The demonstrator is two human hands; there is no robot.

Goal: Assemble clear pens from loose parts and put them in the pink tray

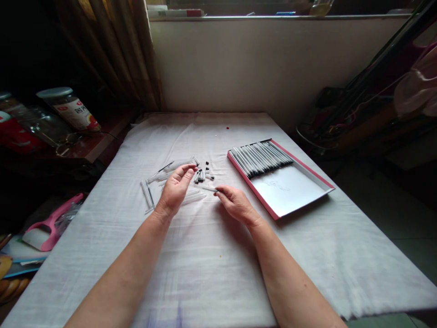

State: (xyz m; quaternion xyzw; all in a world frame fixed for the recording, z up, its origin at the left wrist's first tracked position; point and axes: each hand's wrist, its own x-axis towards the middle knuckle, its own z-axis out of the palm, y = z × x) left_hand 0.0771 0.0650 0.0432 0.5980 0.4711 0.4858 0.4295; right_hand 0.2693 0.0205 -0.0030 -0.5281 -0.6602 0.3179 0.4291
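My left hand (175, 187) hovers over a scatter of clear pen barrels (147, 193) on the white tablecloth, fingers curled with the tips pinched near small black pen caps (202, 173). Whether it holds one I cannot make out. My right hand (234, 202) pinches a clear pen barrel (209, 188) that points left toward the caps. A flat tray with a pink rim (300, 193) lies to the right, with a row of several assembled pens (261, 157) at its far end.
The table (211, 264) stands against a white wall under a window ledge. Jars (70, 109) sit on a dark shelf at left, near a curtain. A pink tool (51, 223) lies lower left. Dark clutter fills the right side.
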